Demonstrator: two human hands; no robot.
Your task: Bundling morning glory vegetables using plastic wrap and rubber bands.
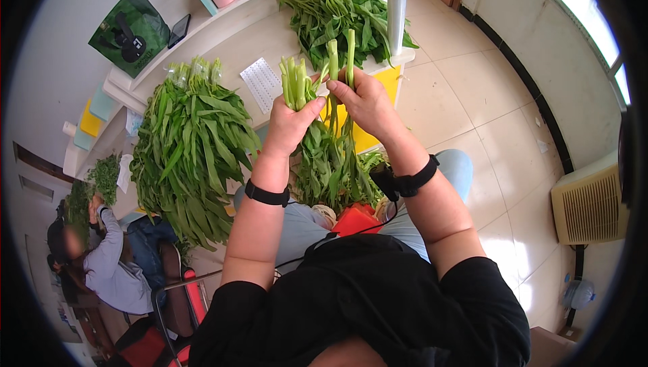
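My left hand (pixel 291 123) is closed around a bunch of leafy green stems (pixel 294 82) that look like water spinach, cut ends upward. Beside it, my right hand (pixel 369 102) grips a few more thick stems (pixel 333 60) between thumb and fingers. Their long leaves (pixel 325 175) hang below both hands, over my lap. The two hands are close together, stem tops at about the same height. To the left, a large heap of bundled greens (pixel 196 131) lies on the desk with its leaves drooping over the edge. Another pile of greens (pixel 334 19) rests at the far end.
An upright film roll (pixel 397 13) stands at the desk's far right corner. A printed sheet (pixel 260 85) lies between the piles. On the left are a green bag (pixel 130 33) and a phone (pixel 179 31). Another person (pixel 115 269) sits lower left, handling greens. A red object (pixel 356 220) is between my legs.
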